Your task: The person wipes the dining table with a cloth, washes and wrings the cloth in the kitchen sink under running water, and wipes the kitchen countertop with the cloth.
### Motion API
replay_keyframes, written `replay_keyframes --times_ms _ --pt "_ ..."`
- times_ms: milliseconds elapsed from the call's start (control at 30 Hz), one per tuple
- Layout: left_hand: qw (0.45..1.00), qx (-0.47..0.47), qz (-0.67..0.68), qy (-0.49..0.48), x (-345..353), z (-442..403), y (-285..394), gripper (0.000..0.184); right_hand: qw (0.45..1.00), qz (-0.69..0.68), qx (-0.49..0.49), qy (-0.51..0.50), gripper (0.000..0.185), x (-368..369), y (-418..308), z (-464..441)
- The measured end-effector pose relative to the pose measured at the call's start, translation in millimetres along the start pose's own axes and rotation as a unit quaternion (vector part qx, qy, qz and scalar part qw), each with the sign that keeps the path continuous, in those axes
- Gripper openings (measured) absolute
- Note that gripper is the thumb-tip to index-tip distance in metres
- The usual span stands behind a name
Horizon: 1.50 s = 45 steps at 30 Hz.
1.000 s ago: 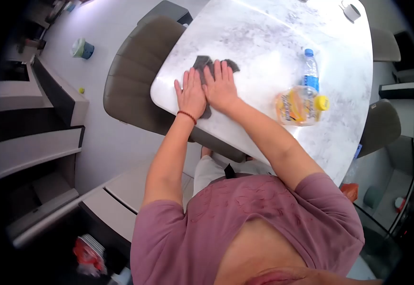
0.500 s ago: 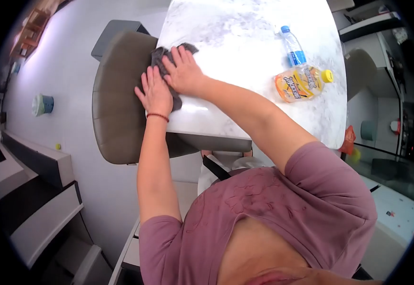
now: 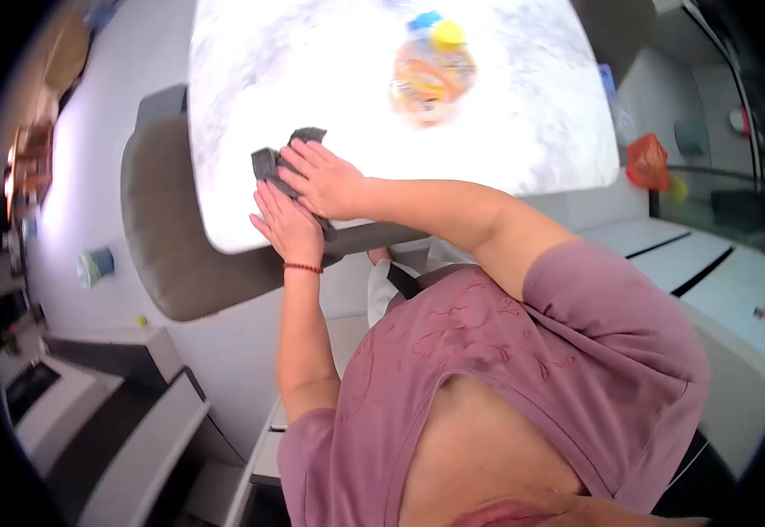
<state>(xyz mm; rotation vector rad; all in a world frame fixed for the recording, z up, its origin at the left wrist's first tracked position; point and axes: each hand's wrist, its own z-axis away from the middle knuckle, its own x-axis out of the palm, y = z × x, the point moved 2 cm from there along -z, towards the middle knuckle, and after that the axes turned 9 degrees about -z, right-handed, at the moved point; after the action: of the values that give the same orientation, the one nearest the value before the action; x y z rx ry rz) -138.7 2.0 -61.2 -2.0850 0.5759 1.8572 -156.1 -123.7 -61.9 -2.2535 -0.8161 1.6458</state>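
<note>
Well, the cloth [image 3: 265, 164] lies beneath both hands [image 3: 331, 186].

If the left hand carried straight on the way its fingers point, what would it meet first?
Most likely the dark cloth: a corner of it lies just beyond the fingertips of the left hand. Whether they already touch it is unclear from this view.

Marbled table [image 3: 532, 114] with dark cloth [image 3: 266, 164], yellow-capped bottle [image 3: 433, 79] and blue-capped bottle [image 3: 425, 22] (both blurred)

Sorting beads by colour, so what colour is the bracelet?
The bracelet is dark red, clearest in the head view.
</note>
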Motion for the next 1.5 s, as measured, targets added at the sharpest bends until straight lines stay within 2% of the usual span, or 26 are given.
replay_keyframes --times_ms 133,300,433,467,500,533,667,833,1000,1100,1200,1333,1500 --pt "0.997 0.073 0.016 -0.006 0.1 20.1 44.9 0.056 0.999 -0.008 0.034 0.002 0.058 -41.2 8.8 48.9" --pt "0.983 0.185 0.002 0.007 -35.1 19.2 44.0 0.062 0.996 0.018 0.086 0.009 0.058 -79.5 -29.8 55.6" --pt "0.964 0.256 0.050 -0.049 -59.9 13.1 63.4 0.064 0.985 0.037 0.166 0.036 0.060 -113.0 -51.5 72.6" --pt "0.958 0.272 0.077 -0.042 -71.2 12.7 66.5 0.063 0.986 0.037 0.156 0.035 0.060 -121.0 -61.2 73.4" --pt "0.951 0.293 0.090 -0.031 -91.6 11.9 67.5 0.062 0.979 0.052 0.195 0.034 0.060 -128.6 -71.4 72.2" --pt "0.944 0.316 0.090 -0.020 -61.2 22.1 119.4 0.062 0.971 0.054 0.230 0.036 0.060 -134.8 -31.9 120.2" --pt "0.914 0.386 0.126 0.019 -48.4 29.8 140.2 0.057 0.967 0.067 0.241 0.053 0.059 -126.4 -23.3 158.3" --pt "0.882 0.444 0.139 0.076 -65.5 23.5 126.3 0.052 0.949 0.147 0.264 0.095 0.060 -127.9 -37.3 154.1" --pt "0.882 0.449 0.115 0.084 -63.8 20.8 71.7 0.048 0.947 0.169 0.261 0.076 0.061 -97.1 -60.0 125.6" --pt "0.890 0.423 0.143 0.091 -59.7 16.9 10.0 0.047 0.959 0.164 0.226 0.047 0.061 -65.2 -85.7 84.7" --pt "0.914 0.372 0.117 0.110 -55.9 7.3 -51.3 0.043 0.972 0.144 0.183 0.027 0.060 -29.5 -105.1 32.4" --pt "0.942 0.289 0.129 0.108 -48.3 -4.4 -134.1 0.046 0.986 0.108 0.129 -0.006 0.057 11.4 -134.6 -40.1" --pt "0.976 0.181 0.072 0.101 -50.8 -9.4 -199.1 0.042 0.992 0.104 0.052 -0.049 0.058 48.2 -152.4 -106.0"
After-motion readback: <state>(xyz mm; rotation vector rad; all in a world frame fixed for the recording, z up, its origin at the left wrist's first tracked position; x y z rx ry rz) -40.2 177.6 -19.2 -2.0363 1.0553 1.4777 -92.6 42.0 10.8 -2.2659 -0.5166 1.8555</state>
